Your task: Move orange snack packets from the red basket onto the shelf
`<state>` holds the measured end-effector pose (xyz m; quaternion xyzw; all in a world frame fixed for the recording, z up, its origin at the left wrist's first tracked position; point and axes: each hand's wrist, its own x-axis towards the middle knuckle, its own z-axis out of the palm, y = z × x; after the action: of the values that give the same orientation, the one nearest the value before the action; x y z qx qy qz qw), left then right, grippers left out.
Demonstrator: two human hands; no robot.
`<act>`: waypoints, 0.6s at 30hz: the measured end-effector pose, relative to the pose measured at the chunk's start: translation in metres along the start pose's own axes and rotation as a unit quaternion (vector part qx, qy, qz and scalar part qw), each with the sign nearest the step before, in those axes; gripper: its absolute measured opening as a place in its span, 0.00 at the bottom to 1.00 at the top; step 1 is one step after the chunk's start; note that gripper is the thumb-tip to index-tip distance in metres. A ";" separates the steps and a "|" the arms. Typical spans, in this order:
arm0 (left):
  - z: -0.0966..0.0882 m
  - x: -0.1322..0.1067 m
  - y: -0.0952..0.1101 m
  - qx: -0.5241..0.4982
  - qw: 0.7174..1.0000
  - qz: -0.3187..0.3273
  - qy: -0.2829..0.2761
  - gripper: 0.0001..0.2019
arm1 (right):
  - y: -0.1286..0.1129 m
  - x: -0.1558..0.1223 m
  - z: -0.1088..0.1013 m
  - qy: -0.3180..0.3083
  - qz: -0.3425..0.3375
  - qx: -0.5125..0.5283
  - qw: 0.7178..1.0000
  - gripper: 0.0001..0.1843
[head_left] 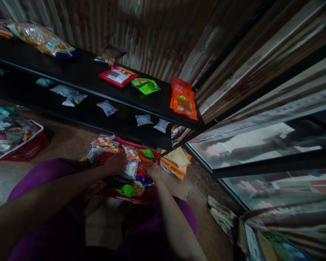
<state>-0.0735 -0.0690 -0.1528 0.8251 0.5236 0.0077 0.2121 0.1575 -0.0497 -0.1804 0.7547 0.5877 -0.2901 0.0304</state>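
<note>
Between my knees a red basket (pixel 134 199) stands on the floor, filled with snack packets. My left hand (pixel 115 164) reaches into its middle, resting on the packets beside a white and red snack packet (pixel 130 167). At the right side of the basket my right hand (pixel 153 170) is down among the packets, touching an orange packet (pixel 143 161). The fingers of both hands are dim and partly hidden, so their grip does not show. A blue and yellow packet (pixel 143 182) and a green packet (pixel 127 190) lie nearer to me in the basket.
A black shelf unit (pixel 81 74) stands ahead, with orange packets (pixel 183 98), a red packet (pixel 118 76) and small white packets (pixel 107 108) on it. Another filled red basket (pixel 29 148) is at left. Glass panels (pixel 250 145) close off the right; papers (pixel 176 163) lie beside the shelf.
</note>
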 end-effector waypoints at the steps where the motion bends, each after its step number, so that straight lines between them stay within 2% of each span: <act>1: 0.002 0.002 -0.001 -0.005 1.000 0.014 0.000 0.21 | -0.001 -0.004 -0.002 0.002 -0.001 0.016 1.000 0.08; 7: 0.013 0.010 -0.003 -0.034 0.999 0.027 -0.020 0.19 | -0.002 -0.023 -0.027 0.079 -0.015 0.047 0.996 0.09; 9: 0.015 0.010 -0.003 -0.034 0.999 0.026 -0.022 0.18 | 0.000 -0.027 -0.041 0.114 -0.043 0.059 0.991 0.09; 11: 0.016 0.011 -0.003 -0.054 0.998 0.017 -0.019 0.17 | 0.003 -0.032 -0.057 0.155 -0.101 0.104 0.977 0.09; 14: 0.013 0.014 -0.004 -0.151 0.988 -0.023 0.019 0.13 | 0.005 -0.041 -0.082 0.178 -0.188 0.239 0.936 0.07; 16: 0.006 0.018 -0.003 -0.258 0.962 -0.062 0.066 0.09 | 0.004 -0.048 -0.099 0.150 -0.228 0.346 0.898 0.06; 18: -0.004 0.020 -0.003 -0.352 0.926 -0.087 0.106 0.09 | -0.001 -0.056 -0.116 0.093 -0.250 0.443 0.856 0.06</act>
<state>-0.0676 -0.0491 -0.1547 0.6429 0.5767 0.2598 0.4319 0.1955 -0.0535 -0.0569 0.5396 0.5660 -0.4458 -0.4357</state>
